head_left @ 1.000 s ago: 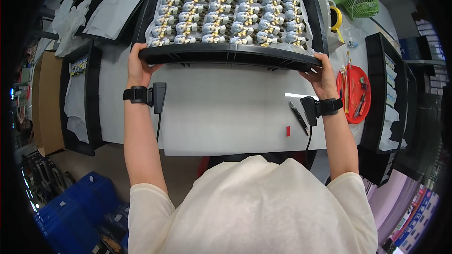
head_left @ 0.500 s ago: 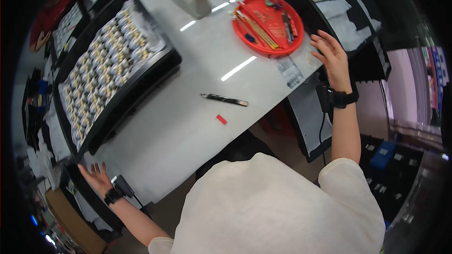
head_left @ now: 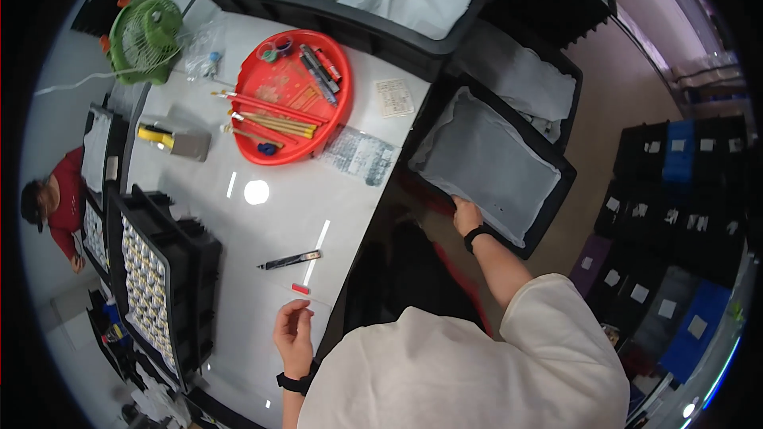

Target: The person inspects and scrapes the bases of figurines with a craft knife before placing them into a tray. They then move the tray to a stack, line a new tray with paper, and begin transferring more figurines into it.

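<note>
My right hand [head_left: 469, 218] grips the near-left rim of a black crate [head_left: 554, 204], with the fingers partly hidden at its edge. White sheeting [head_left: 485, 160] lines this crate, which has no parts visible in it apart from small dark specks. Over the white table [head_left: 246, 278], my left hand [head_left: 294, 338] is loosely curled with nothing in it, fingers and thumb apart. Just beyond its fingertips lies a small red piece [head_left: 300, 289]. A black pen-like tool [head_left: 289, 260] rests a little farther off.
A red round tray [head_left: 340, 123] holds brushes and pens. Behind it are a tape dispenser [head_left: 183, 143] and a green fan [head_left: 147, 38]. Black crates of small parts stand at the left [head_left: 208, 278] and far side [head_left: 318, 12]. A person in red [head_left: 65, 210] is at far left.
The view has turned to the right. My right hand has gone from beside the red tray to the lined crate's rim and closed on it. My left hand has come in over the table.
</note>
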The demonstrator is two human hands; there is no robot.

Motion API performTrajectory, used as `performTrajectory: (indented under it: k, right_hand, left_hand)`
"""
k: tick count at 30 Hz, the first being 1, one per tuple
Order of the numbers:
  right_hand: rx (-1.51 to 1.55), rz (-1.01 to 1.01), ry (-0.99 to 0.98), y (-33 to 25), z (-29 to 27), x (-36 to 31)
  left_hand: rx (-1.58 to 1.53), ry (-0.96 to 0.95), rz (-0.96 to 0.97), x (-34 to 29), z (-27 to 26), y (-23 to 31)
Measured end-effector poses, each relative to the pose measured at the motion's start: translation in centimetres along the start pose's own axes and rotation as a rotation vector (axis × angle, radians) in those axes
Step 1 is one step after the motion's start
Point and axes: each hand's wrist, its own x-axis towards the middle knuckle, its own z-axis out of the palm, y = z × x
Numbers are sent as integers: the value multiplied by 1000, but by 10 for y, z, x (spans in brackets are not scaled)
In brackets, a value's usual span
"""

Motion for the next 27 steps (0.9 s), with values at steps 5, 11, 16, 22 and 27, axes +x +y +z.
performTrajectory:
  k: [5, 11, 16, 22, 27]
  right_hand:
    - [-46, -124, 7, 9, 5, -21]
    - [108, -266, 81, 27, 3, -30]
    - [241, 266, 216, 113, -13, 0]
    - [116, 785, 61, 194, 0, 48]
    - [-66, 872, -126, 311, 91, 82]
  left_hand:
    - [318, -415, 219, 35, 69, 14]
    - [328, -667, 238, 73, 156, -2]
    - [373, -666, 171, 76, 172, -5]
    - [395, -396, 85, 76, 130, -24]
    - [479, -395, 242, 83, 137, -40]
